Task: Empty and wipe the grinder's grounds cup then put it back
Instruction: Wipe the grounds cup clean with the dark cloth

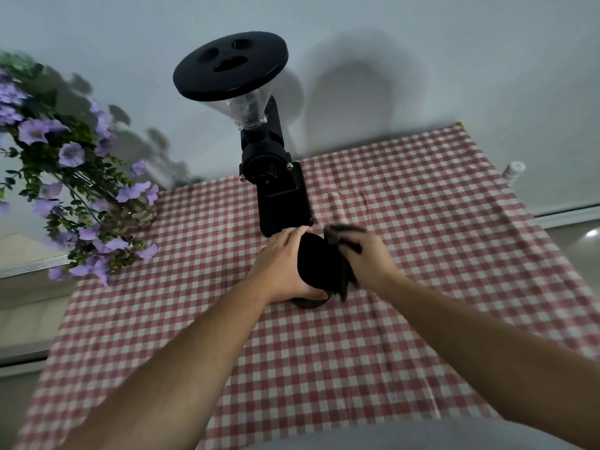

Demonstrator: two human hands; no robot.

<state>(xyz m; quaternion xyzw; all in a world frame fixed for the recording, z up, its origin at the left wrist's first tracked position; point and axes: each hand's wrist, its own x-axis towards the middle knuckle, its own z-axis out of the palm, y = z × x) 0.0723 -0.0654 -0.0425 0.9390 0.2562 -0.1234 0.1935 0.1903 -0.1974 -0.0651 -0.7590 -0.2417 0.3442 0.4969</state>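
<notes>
the checked tabletop (422, 222) carries the black grinder (279, 190), and just in front of its base i hold the grounds cup (316, 267). i judge the cup could slip or tip — wiping hard would push it. my left hand (282, 264) is wrapped closed around it; my right hand (363, 258) clutches a dark cloth (341, 235) against its side.

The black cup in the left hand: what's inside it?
The black cup shows only its dark outer side here, gripped by the left hand. The right hand presses a dark cloth against it. Its inside is hidden, so the contents cannot be told.
</notes>
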